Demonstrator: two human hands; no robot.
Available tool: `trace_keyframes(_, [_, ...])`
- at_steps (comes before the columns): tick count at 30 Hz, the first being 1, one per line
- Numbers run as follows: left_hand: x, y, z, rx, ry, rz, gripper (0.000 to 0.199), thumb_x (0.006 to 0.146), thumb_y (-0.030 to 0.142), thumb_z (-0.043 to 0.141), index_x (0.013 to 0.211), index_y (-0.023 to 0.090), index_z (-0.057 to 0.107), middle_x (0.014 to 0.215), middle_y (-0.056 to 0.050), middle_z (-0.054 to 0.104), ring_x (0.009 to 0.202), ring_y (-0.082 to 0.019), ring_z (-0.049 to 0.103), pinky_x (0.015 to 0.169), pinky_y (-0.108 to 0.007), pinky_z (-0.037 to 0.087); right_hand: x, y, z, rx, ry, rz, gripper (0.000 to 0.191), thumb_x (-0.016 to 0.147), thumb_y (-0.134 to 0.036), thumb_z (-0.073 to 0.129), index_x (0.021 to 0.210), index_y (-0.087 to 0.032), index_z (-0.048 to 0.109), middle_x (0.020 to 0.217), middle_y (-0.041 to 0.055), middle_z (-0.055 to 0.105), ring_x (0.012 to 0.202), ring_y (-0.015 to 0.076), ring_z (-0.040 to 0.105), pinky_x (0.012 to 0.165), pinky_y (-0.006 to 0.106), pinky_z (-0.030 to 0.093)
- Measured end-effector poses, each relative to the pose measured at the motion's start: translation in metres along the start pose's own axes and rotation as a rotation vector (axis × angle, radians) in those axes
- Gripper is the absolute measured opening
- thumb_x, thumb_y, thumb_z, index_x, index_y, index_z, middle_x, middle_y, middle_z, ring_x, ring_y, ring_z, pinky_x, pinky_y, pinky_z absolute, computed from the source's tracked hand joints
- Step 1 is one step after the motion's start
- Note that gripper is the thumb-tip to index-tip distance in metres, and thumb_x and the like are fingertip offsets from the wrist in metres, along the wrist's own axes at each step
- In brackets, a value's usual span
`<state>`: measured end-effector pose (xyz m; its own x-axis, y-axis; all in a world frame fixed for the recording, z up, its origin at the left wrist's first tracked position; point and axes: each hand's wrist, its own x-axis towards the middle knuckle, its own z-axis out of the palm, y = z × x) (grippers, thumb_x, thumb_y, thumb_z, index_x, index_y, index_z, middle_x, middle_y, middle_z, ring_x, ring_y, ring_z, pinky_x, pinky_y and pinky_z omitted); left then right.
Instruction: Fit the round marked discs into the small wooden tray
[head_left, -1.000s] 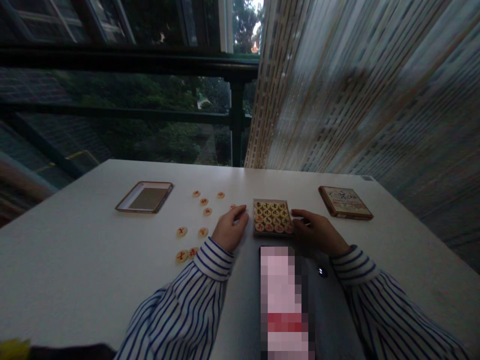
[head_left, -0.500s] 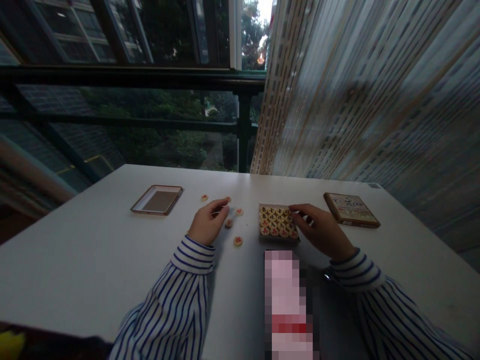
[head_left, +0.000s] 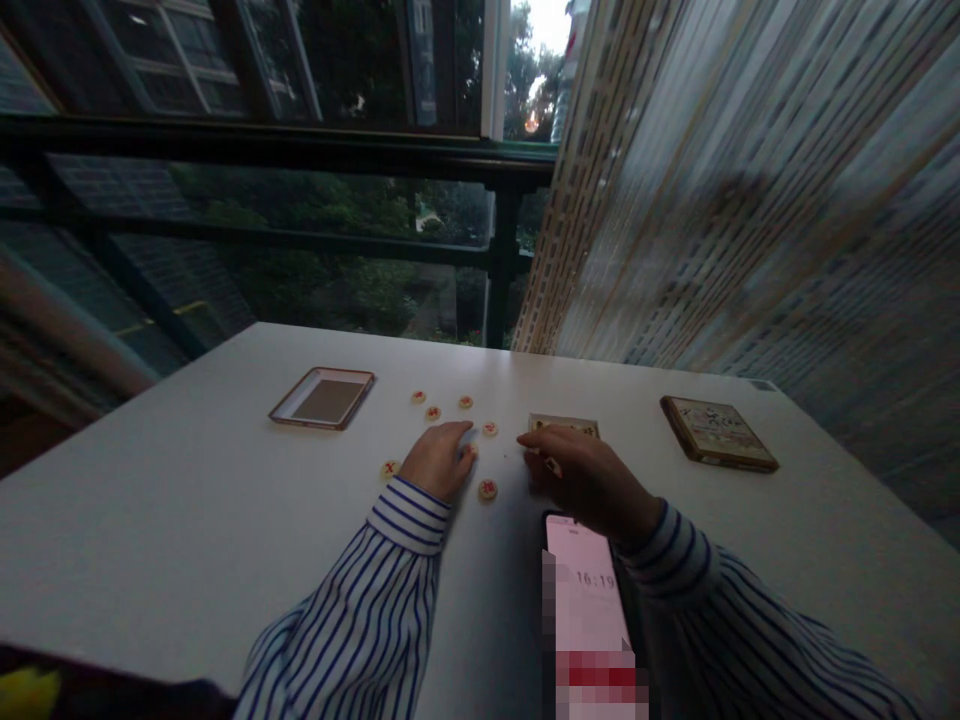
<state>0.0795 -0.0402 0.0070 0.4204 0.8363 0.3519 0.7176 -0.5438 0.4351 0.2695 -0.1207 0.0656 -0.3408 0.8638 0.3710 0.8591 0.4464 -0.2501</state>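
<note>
Several round xiangqi pieces with red characters lie loose on the white table, among them a piece [head_left: 488, 490] near the middle and another piece [head_left: 490, 429] farther back. My left hand [head_left: 437, 462] hovers low among them, fingers stretched and thumb apart. Just past its thumb lies a piece that is partly hidden. My right hand [head_left: 592, 480] reaches leftward in front of the box of xiangqi pieces [head_left: 564, 424], covering most of it. Its index finger points out, with the thumb below and apart; no piece shows between them.
An open box lid [head_left: 322, 398] lies at the back left, and a flat printed box [head_left: 718, 432] at the right. A phone [head_left: 589, 600] lies near my right wrist. Beyond the table are a railing [head_left: 337, 240] and a bead curtain [head_left: 675, 200].
My right hand has moved left from the box's right edge to its front left, now hiding the pieces inside. My left hand has shifted slightly nearer, uncovering a loose piece behind it.
</note>
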Motion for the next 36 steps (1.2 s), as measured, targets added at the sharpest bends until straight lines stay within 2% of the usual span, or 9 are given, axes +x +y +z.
trace_keyframes(8, [0.001, 0.000, 0.007, 0.144, -0.146, -0.045, 0.040, 0.076, 0.022, 0.051, 0.115, 0.014, 0.053, 0.110, -0.010, 0.062, 0.102, -0.023, 0.056, 0.091, -0.036, 0.042, -0.005, 0.004, 0.015, -0.043, -0.003, -0.061, 0.022, 0.082, -0.014, 0.045, 0.099, -0.016, 0.059, 0.087, 0.0079, 0.063, 0.079, 0.0157, 0.057, 0.070, 0.029, 0.043])
trace_keyframes(19, [0.001, 0.004, 0.004, 0.219, -0.164, -0.116, 0.038, 0.075, 0.025, 0.052, 0.113, 0.017, 0.055, 0.100, -0.010, 0.065, 0.096, -0.025, 0.057, 0.083, -0.038, 0.044, -0.007, 0.005, 0.018, -0.055, -0.060, -0.067, 0.024, 0.084, -0.016, 0.042, 0.102, -0.015, 0.058, 0.090, 0.0071, 0.063, 0.079, 0.0157, 0.057, 0.070, 0.029, 0.044])
trace_keyframes(26, [0.001, 0.001, 0.008, 0.188, -0.097, -0.082, 0.032, 0.078, 0.025, 0.050, 0.108, 0.017, 0.057, 0.092, -0.009, 0.067, 0.091, -0.024, 0.059, 0.080, -0.036, 0.046, -0.007, 0.005, 0.017, -0.051, -0.055, -0.057, 0.024, 0.084, -0.016, 0.043, 0.103, -0.016, 0.058, 0.091, 0.0080, 0.063, 0.080, 0.0155, 0.057, 0.071, 0.030, 0.044])
trace_keyframes(36, [0.002, -0.006, 0.013, -0.003, 0.193, 0.094, 0.035, 0.073, 0.020, 0.056, 0.108, 0.015, 0.054, 0.093, -0.008, 0.066, 0.087, -0.020, 0.060, 0.080, -0.036, 0.048, -0.007, 0.007, 0.015, -0.071, -0.031, -0.060, 0.023, 0.085, -0.018, 0.042, 0.102, -0.015, 0.057, 0.088, 0.0074, 0.063, 0.077, 0.0157, 0.057, 0.070, 0.030, 0.045])
